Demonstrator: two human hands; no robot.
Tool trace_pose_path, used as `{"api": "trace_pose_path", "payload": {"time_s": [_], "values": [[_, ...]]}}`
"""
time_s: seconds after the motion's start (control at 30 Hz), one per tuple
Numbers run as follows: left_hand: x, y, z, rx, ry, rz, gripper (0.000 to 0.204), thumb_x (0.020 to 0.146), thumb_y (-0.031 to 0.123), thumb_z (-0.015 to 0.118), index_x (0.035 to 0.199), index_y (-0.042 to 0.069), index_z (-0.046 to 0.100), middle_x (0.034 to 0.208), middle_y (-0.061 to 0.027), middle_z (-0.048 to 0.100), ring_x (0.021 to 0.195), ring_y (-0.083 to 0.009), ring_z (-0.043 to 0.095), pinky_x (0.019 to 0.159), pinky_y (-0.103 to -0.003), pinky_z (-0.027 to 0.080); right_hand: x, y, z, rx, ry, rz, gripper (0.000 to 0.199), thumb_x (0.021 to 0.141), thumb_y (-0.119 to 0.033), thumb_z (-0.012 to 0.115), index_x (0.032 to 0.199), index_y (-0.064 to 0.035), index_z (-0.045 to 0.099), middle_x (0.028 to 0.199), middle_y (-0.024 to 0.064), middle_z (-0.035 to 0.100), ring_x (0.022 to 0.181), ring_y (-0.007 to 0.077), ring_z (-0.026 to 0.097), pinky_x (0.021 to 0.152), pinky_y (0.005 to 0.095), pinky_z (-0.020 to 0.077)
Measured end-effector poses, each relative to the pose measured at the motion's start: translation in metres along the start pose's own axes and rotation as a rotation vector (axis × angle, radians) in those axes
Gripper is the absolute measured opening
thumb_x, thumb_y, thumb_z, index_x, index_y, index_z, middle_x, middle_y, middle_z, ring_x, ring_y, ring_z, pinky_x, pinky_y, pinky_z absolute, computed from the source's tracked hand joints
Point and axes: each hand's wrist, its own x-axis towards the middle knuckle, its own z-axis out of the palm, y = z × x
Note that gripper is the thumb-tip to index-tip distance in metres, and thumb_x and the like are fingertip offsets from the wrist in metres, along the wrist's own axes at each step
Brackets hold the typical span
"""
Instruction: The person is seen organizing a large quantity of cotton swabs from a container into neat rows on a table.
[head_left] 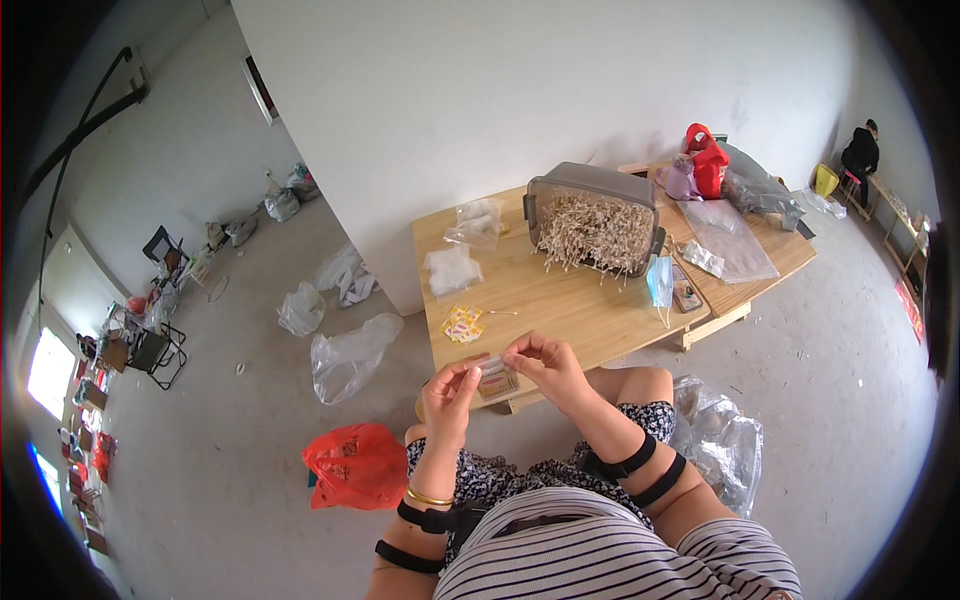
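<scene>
The wooden table carries, toward its back, a grey see-through tub lying on its side, its mouth full of thin white-tipped sticks. A red plastic bag sits on the floor off the table's near left corner. Both forearms angle inward to the table's near edge. The right hand bends at the wrist, fingers curled, thumb and index pinching the top right of a small clear packet; the left hand, upright, grips its left side between thumb and fingers. The packet is tilted up at the table's near edge. Yellow-and-white cards lie on the table's left part, one loose stick beside them.
</scene>
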Motion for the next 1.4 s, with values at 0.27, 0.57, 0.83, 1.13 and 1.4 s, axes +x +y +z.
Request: {"api": "trace_pose_path", "payload": {"time_s": [0.27, 0.57, 0.83, 1.13, 1.4], "values": [[0.002, 0.007, 0.004, 0.098, -0.04, 0.03, 0.014, 0.095, 0.008, 0.07, 0.106, -0.001, 0.07, 0.121, -0.0104, 0.067, 0.103, -0.0137, 0.065, 0.091, -0.029, 0.051, -0.005, -0.003, 0.0, -0.047, -0.012, -0.011, 0.01, 0.095, -0.006, 0.069, 0.102, 0.0017, 0.068, 0.097, 0.0026, 0.069, 0.097, 0.011, 0.063, 0.089, 0.0266, 0.0498], [0.003, 0.005, 0.009, 0.31, -0.023, 0.172, 0.011, 0.095, 0.009, 0.071, 0.097, -0.001, 0.072, 0.102, -0.0078, 0.073, 0.095, -0.0119, 0.064, 0.086, -0.027, 0.05, -0.008, -0.006, 0.008, -0.113, 0.005, -0.108, 0.011, 0.091, -0.009, 0.074, 0.098, -0.0013, 0.071, 0.098, 0.0046, 0.069, 0.096, 0.0152, 0.065, 0.087, 0.0299, 0.0502], [0.009, -0.019, 0.002, 0.348, 0.091, 0.06, 0.009, 0.09, 0.01, 0.076, 0.091, 0.002, 0.073, 0.098, -0.0033, 0.074, 0.088, -0.0082, 0.063, 0.075, -0.024, 0.048, -0.004, -0.002, 0.008, -0.426, 0.129, -0.194, 0.015, 0.084, -0.012, 0.079, 0.091, -0.0026, 0.071, 0.093, 0.0069, 0.062, 0.09, 0.0196, 0.059, 0.082, 0.0326, 0.0473], [0.015, -0.047, -0.007, 0.135, 0.14, -0.132, 0.012, 0.091, 0.012, 0.077, 0.09, 0.002, 0.072, 0.091, -0.0023, 0.072, 0.075, -0.0051, 0.062, 0.07, -0.021, 0.048, 0.01, 0.052, -0.01, -0.308, 0.196, 0.05, 0.022, 0.079, -0.018, 0.085, 0.082, -0.0016, 0.07, 0.084, 0.0057, 0.066, 0.076, 0.0139, 0.06, 0.071, 0.0297, 0.0482], [0.027, -0.108, -0.015, 0.229, 0.073, -0.181, 0.017, 0.098, 0.016, 0.069, 0.092, 0.005, 0.058, 0.086, -0.0047, 0.072, 0.083, -0.0183, 0.076, 0.059, -0.025, 0.055, 0.022, 0.108, -0.019, -0.136, 0.247, 0.372, 0.025, 0.079, -0.019, 0.086, 0.078, -0.0035, 0.067, 0.075, 0.0023, 0.066, 0.07, 0.0114, 0.059, 0.063, 0.0279, 0.0469]]}}
